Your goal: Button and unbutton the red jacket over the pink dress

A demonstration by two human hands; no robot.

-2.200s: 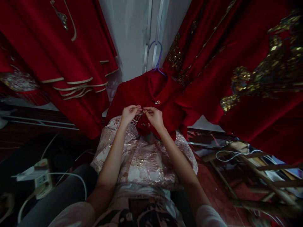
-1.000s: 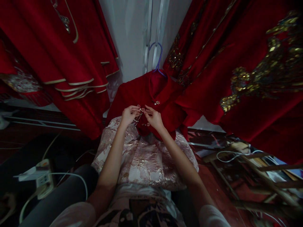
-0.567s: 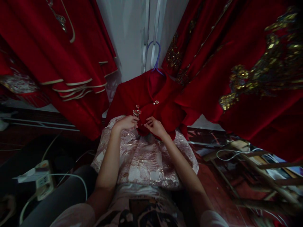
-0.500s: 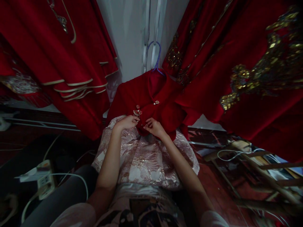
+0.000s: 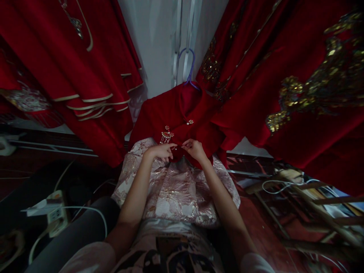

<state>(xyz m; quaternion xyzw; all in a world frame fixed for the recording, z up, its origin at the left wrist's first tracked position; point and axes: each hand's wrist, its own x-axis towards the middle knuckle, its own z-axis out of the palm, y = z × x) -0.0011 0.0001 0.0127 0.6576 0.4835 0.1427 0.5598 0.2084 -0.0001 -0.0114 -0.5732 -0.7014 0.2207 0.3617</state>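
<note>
A red jacket (image 5: 159,110) hangs from a purple-blue hanger (image 5: 194,62) in front of me, over a pale, shiny brocade skirt (image 5: 176,189). My left hand (image 5: 162,151) is closed at the jacket's lower front edge, its index finger pointing right beside a small beaded fastening (image 5: 174,148). Opposite it, my right hand (image 5: 196,149) pinches thumb and fingers together close to the cloth; what sits between the fingertips is too small to make out. Just above my left hand is a beaded ornament with dangling strands (image 5: 167,134). Another beaded fastening (image 5: 189,122) shows below the collar.
Red garments with pale piping (image 5: 93,83) hang at left, and a red garment with gold sequins (image 5: 292,94) at right. A power strip (image 5: 57,214) with white cables lies lower left. A wooden rack (image 5: 301,212) stands lower right.
Both hands have shifted slightly right. My left hand has moved down from the dangling ornament, uncovering its strands, and its index finger now points right. My right hand's fingers have drawn into a pinch.
</note>
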